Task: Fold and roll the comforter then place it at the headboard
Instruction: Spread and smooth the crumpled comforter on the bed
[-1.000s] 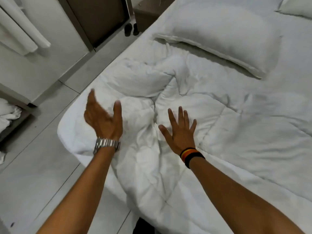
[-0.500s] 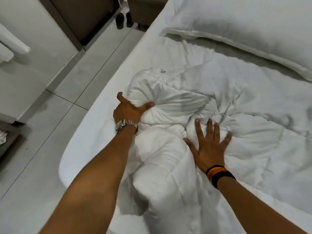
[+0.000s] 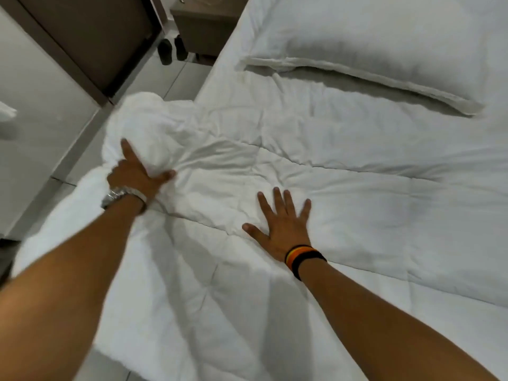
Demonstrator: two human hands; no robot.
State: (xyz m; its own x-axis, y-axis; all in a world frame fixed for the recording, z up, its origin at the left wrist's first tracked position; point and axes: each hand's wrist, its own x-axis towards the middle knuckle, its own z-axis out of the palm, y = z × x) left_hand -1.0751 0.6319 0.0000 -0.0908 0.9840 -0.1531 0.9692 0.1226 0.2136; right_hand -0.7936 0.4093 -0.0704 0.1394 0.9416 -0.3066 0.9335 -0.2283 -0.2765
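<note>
A white quilted comforter [image 3: 343,193] lies spread across the bed, creased and flatter on the right. Its left end is bunched into a lump [image 3: 143,125] that hangs past the bed's left edge. My left hand [image 3: 137,171], with a metal watch on the wrist, grips that bunched end, thumb and fingers pinching the fabric. My right hand [image 3: 280,224], with dark and orange wristbands, lies flat on the comforter with fingers spread, pressing it down. A white pillow [image 3: 371,37] rests at the head of the bed, beyond the comforter.
Grey tiled floor [image 3: 41,149] runs along the bed's left side. A dark wardrobe door [image 3: 90,42] stands at the back left, a brown nightstand [image 3: 203,26] beside the bed's head, and dark shoes [image 3: 171,49] on the floor in front of it.
The crumpled heap in the middle has been pulled out flat. My left hand has dragged its bunched end leftward, over the bed's edge. My right hand has stayed pressed flat on the comforter.
</note>
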